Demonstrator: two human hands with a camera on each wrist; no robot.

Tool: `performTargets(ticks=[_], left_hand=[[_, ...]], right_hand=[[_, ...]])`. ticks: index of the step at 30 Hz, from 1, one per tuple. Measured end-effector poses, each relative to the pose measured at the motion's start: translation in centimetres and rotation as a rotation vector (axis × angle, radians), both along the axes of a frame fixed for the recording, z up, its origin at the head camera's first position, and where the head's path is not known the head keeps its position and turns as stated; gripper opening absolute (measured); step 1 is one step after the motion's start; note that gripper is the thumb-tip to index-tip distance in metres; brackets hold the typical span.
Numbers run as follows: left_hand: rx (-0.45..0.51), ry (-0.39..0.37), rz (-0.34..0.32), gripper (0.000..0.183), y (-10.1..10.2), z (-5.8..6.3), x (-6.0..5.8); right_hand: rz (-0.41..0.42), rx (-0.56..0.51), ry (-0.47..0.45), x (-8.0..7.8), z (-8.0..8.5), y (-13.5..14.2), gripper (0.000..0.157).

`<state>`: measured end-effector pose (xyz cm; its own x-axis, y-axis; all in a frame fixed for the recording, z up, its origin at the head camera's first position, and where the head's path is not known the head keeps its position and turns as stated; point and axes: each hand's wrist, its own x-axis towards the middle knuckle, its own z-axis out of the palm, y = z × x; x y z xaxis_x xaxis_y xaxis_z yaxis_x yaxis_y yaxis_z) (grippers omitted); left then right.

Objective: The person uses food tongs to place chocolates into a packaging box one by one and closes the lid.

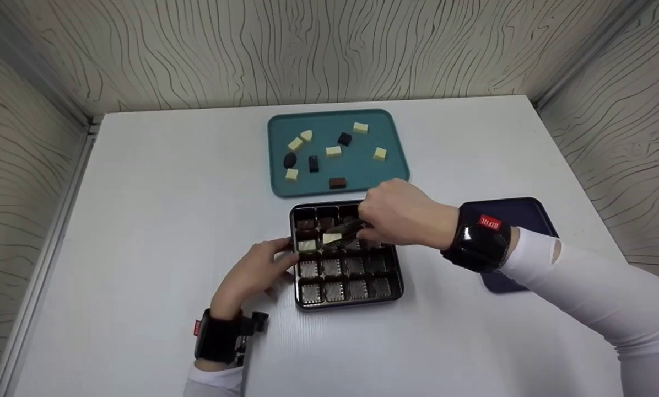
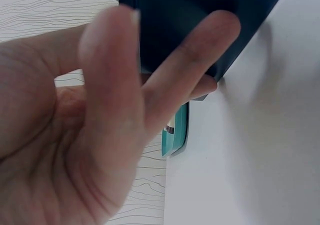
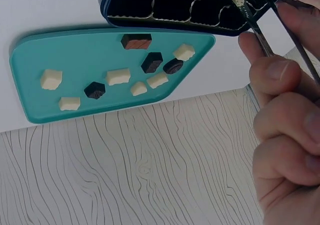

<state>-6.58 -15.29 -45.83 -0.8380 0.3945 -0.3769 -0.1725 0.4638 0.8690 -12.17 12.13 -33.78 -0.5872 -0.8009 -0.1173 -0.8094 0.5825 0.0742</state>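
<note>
In the head view a black compartment box (image 1: 343, 306) stands at the table's middle. Brown chocolates (image 1: 306, 224) occupy back compartments, and a white chocolate (image 1: 307, 246) sits in the second row at left. My right hand (image 1: 398, 212) grips dark tongs (image 1: 346, 227) over the box. At their tips is another white chocolate (image 1: 332, 238), at the neighbouring compartment; whether it touches the bottom cannot be told. My left hand (image 1: 258, 267) holds the box's left side, thumb at the rim. Its fingers (image 2: 200, 42) lie against the dark box wall in the left wrist view.
Behind the box lies a teal tray (image 1: 362, 176) with scattered white, dark and brown chocolates (image 1: 337, 182). A dark blue tray (image 1: 506, 212) lies at the right, partly under my right forearm. Patterned panels (image 1: 307, 55) border the white table (image 1: 158, 220).
</note>
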Motion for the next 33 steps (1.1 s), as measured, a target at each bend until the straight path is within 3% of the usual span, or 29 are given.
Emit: performTargets(ticks=[12,21,33], left_hand=[[-0.010,0.015,-0.010,0.045,-0.1,0.0,0.0],[-0.017,0.008,0.013,0.041,0.3,0.0,0.0],[-0.029,0.033,-0.004,0.043,0.2,-0.1,-0.1]], right_hand=[[0.004,0.139,-0.025,-0.1,0.4,-3.4,0.051],[0.074,0.193,0.056,0.4,-0.6,-5.6,0.010],[0.079,0.219,0.077,0.3,-1.0,-5.5,0.014]])
